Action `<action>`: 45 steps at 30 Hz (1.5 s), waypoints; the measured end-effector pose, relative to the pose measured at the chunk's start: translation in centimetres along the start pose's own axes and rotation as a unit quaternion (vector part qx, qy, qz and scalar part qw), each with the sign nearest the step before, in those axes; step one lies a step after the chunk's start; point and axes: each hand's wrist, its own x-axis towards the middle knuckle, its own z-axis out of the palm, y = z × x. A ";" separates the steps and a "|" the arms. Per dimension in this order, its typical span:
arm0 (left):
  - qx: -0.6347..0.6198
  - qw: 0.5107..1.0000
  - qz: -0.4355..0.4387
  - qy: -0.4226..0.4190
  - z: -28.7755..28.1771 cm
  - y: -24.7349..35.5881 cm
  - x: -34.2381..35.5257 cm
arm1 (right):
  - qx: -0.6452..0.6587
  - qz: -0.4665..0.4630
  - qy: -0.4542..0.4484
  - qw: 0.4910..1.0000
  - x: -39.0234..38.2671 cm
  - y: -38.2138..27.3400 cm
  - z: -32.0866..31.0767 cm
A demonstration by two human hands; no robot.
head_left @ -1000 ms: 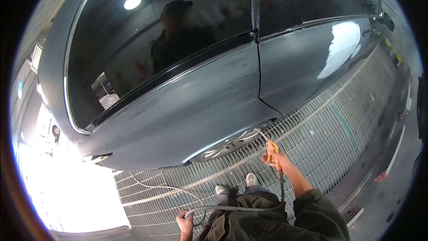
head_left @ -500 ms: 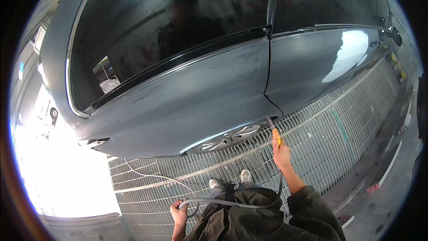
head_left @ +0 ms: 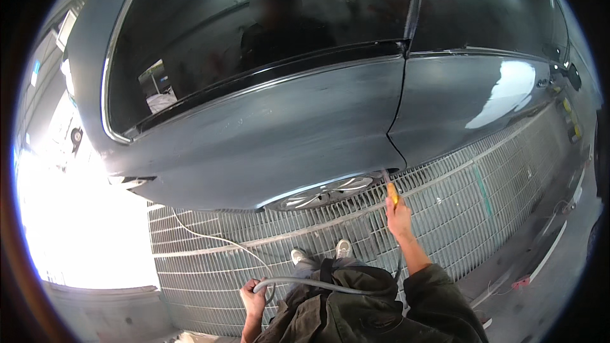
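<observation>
My right hand (head_left: 399,217) is closed round a yellow-bodied air blow gun (head_left: 393,193). Its thin nozzle points at the rear edge of the wheel arch, close beside the car's wheel (head_left: 327,194); whether it touches cannot be told. A grey hose (head_left: 311,283) crosses in front of my body and runs up toward that hand. My left hand (head_left: 253,297), low and to the left, has its fingers wrapped round the same hose. Before me stands a car (head_left: 267,133) with a dull, dark grey side panel and a door seam just above the nozzle.
Metal floor grating (head_left: 445,200) lies under my shoes (head_left: 344,248). A thinner stretch of hose (head_left: 219,238) trails over it to the left. Dark windows (head_left: 356,13) fill the upper view. At the far right are yellow-and-black blocks (head_left: 572,124) and a red piece (head_left: 522,281).
The view has shifted, so the car sits a little farther right. The nozzle has moved slightly left along the wheel arch. Both hands keep their hold.
</observation>
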 end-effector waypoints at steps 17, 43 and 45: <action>-0.011 0.999 -0.023 -0.025 -1.4 -1.0 0.0 | 0.044 0.003 0.058 0.997 0.6 -1.5 -0.3; -0.012 1.000 -0.005 0.004 -14.9 -9.7 3.0 | -0.113 -0.202 -0.145 0.962 -10.7 -25.2 16.1; -0.003 1.000 0.002 0.003 -15.2 -10.2 3.2 | -0.080 -0.167 -0.137 0.973 -10.8 -25.7 16.2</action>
